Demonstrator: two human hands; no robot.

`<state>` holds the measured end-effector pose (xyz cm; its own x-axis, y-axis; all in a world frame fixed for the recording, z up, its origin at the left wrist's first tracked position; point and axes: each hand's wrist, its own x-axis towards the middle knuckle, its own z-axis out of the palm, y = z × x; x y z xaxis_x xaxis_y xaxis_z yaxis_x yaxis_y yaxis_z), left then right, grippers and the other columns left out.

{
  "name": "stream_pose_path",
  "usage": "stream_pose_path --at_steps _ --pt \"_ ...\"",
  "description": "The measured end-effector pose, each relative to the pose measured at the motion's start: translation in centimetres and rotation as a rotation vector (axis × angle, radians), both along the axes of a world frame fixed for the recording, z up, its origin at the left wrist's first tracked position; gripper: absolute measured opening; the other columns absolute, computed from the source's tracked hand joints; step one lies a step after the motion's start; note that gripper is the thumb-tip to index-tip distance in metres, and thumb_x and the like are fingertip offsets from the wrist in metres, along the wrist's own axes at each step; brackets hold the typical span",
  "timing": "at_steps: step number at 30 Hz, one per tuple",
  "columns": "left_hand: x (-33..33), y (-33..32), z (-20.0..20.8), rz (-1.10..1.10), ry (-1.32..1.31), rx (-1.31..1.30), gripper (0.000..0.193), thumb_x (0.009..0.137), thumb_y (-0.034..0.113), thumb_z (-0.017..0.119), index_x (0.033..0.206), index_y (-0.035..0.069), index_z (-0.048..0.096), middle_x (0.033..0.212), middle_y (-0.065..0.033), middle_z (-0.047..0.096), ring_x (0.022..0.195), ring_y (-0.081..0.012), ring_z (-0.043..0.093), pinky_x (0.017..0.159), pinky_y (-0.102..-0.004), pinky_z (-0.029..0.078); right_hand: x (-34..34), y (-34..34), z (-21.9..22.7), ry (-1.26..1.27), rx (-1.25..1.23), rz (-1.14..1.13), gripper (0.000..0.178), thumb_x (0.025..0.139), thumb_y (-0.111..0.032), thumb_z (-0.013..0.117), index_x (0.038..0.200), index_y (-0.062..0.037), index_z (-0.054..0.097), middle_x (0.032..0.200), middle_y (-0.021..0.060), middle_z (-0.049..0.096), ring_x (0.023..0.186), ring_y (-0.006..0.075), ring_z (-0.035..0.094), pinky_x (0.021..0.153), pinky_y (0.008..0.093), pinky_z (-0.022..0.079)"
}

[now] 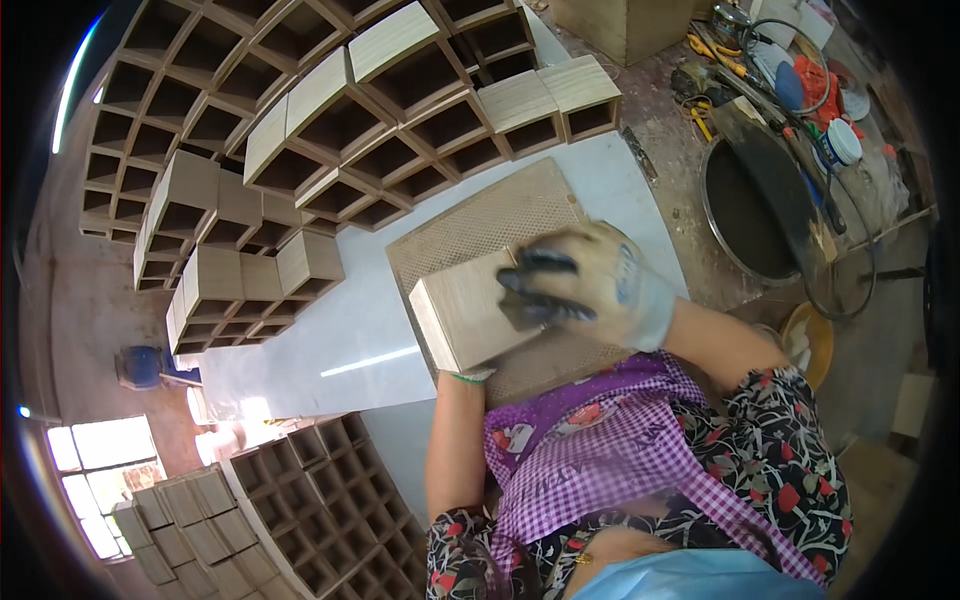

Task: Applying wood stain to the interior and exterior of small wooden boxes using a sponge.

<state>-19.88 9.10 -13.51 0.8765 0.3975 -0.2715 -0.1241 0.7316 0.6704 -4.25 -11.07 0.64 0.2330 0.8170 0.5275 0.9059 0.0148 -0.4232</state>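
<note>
Lying on the white table, a mat shows beneath the wooden box. The right hand curls over its right end; the left hand is mostly hidden, neither grip clear. Weak left-hand support could let it tip.

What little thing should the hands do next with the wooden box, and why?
Perhaps steady the wooden box with the left hand, which is mostly hidden at the edge nearest the person. The right hand looks blurred at the box's right end, which suggests it is moving, so the box might shift.
</note>
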Motion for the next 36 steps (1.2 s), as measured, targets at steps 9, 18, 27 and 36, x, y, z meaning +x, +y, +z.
stream_pose_path --at_steps 9,18,27,36 --pt "-0.9 0.3 -2.5 -0.016 -0.079 0.105 0.066 0.101 0.055 0.036 0.151 0.013 0.029 0.15 -0.009 0.043 0.136 -0.0285 0.044 0.112 -0.0484 0.04 2.2 -2.0 -1.7 0.215 -0.198 -0.222 0.039 0.08 -0.024 0.071 0.117 -0.0142 0.067 0.105 0.0122 0.066 0.094 0.0334 0.064 0.087 0.0431 0.051" --pt "-0.8 0.6 -3.3 -0.181 -0.283 -0.106 0.061 0.102 0.051 0.038 0.148 0.011 0.034 0.147 -0.0112 0.045 0.133 -0.029 0.047 0.111 -0.0449 0.041 0.9 1.7 1.2 -0.024 -0.029 -0.179 0.042 0.082 -0.022 0.069 0.123 -0.0157 0.064 0.111 0.011 0.064 0.101 0.033 0.063 0.087 0.0453 0.049" --pt "1.0 -1.4 3.8 -0.15 -0.028 0.026 0.066 0.097 0.055 0.051 0.143 0.009 0.043 0.141 -0.0131 0.051 0.128 -0.0289 0.051 0.108 -0.0433 0.044 -4.3 -0.3 3.7 -0.109 -0.105 0.091 0.046 0.08 -0.032 0.072 0.124 -0.0204 0.065 0.109 0.0081 0.064 0.094 0.0275 0.066 0.081 0.044 0.053" --pt "1.3 -2.5 5.6 -0.16 -0.275 0.709 0.066 0.094 0.04 0.063 0.145 0.007 0.037 0.14 -0.0121 0.051 0.126 -0.0265 0.053 0.106 -0.0403 0.047 1.4 3.7 2.1 0.222 -0.124 -0.255 0.043 0.082 -0.026 0.072 0.122 -0.0125 0.064 0.106 0.0155 0.062 0.096 0.0359 0.062 0.084 0.0418 0.052"
